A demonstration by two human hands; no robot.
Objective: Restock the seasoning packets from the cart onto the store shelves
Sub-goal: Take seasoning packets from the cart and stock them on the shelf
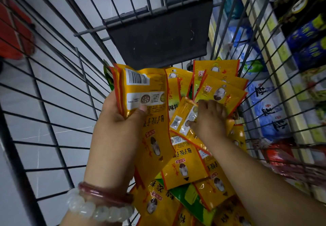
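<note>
while the left hand [121, 118] grips a small stack of yellow seasoning packets [141, 91] at 12 o'clock, the right hand [210, 120] pinches one packet [183, 118] from the pile [190, 171] in the wire cart [58, 77]; store shelves [289, 53] stand at 2 o'clock.

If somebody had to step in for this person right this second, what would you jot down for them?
Left hand: grips an upright stack of yellow foil seasoning packets, barcode side facing up, thumb pressed on the front.
Right hand: reaching into the pile, fingers pinching one more yellow packet.
Wire shopping cart: many yellow packets, plus a few green ones, lie loose in it.
Store shelves: to the right, beyond the cart's side.
Done: a handful gathered.
Left: add the pinched packet to the stack, carry it to the shelves, then repeat for the rest.
</note>
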